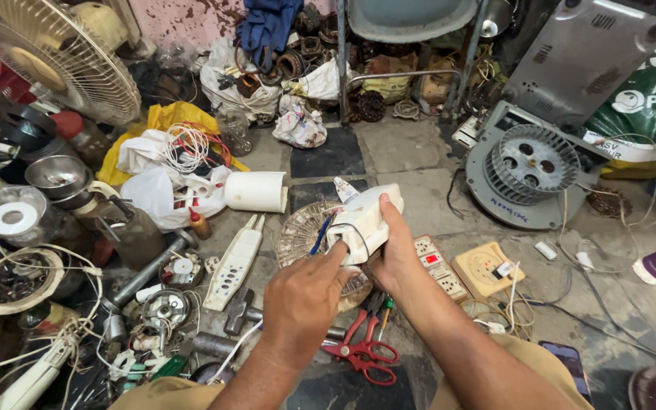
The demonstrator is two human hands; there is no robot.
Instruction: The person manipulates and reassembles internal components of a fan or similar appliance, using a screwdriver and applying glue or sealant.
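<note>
Both hands are up over the cluttered stone floor (pixel 411 163), working on a white plastic appliance housing (pixel 364 220) held mid-air at centre frame. The right hand (pixel 398 250) wraps it from the side, thumb along its top edge, fingers closed around the casing. The left hand (pixel 303 300) pinches in at its open near end, fingers narrow on the blue and black wires (pixel 325 228) there. Below lie red-handled scissors (pixel 366 353); a white power strip (pixel 234 262) rests to the left.
</note>
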